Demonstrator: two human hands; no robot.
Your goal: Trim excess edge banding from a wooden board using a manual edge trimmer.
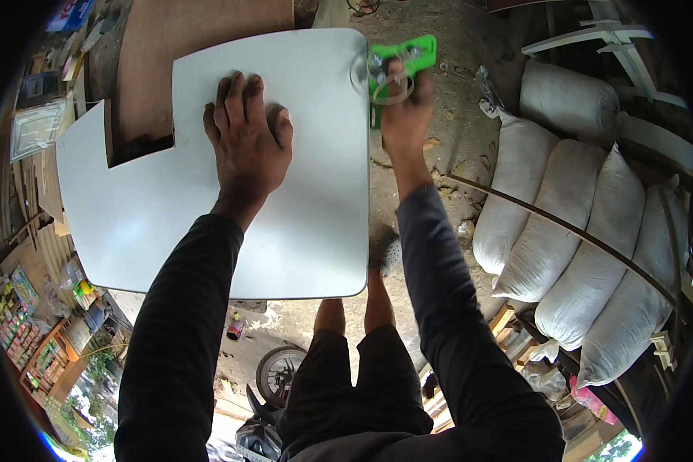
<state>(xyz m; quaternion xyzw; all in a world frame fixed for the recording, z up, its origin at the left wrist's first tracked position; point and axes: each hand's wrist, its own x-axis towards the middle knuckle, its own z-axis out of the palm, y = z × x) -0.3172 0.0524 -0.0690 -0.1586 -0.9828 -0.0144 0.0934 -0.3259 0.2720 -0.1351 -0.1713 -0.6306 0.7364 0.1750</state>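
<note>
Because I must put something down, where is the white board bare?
The white board is bare between the left sleeve and its lower right corner, and below the notch. Crowded: under the left hand, and the upper right edge beside the right hand and green tool.

Brt grn tool (423, 51), plain wht panel (308, 192)

Left hand (248, 150) palm-down, fingers (236, 102) apart

An angular green tool (424, 51) is at the far-right corner of a flat white panel (308, 208); stuffed white sacks (570, 177) farther right.
</note>
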